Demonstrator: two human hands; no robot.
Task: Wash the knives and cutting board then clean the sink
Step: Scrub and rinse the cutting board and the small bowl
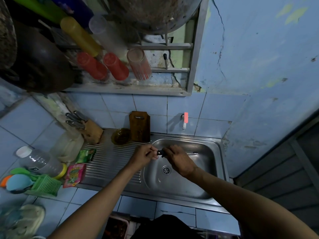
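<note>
The person holds one knife (pixel 160 152) over the sink (pixel 214 171), in the middle of the frame. Its long axis lies about left to right: the dark handle shows between the two hands, and a thin blade tip seems to come out to the right. The right hand (pixel 177 160) is curled around it, and the left hand (pixel 146 153) pinches the handle end. One cutting board (pixel 139 126) stands against the tiles, above and left of the hands, nearer to the left hand. One knife block (pixel 91 130) holds about four knives, further left. One tap (pixel 185 120) is above and right.
</note>
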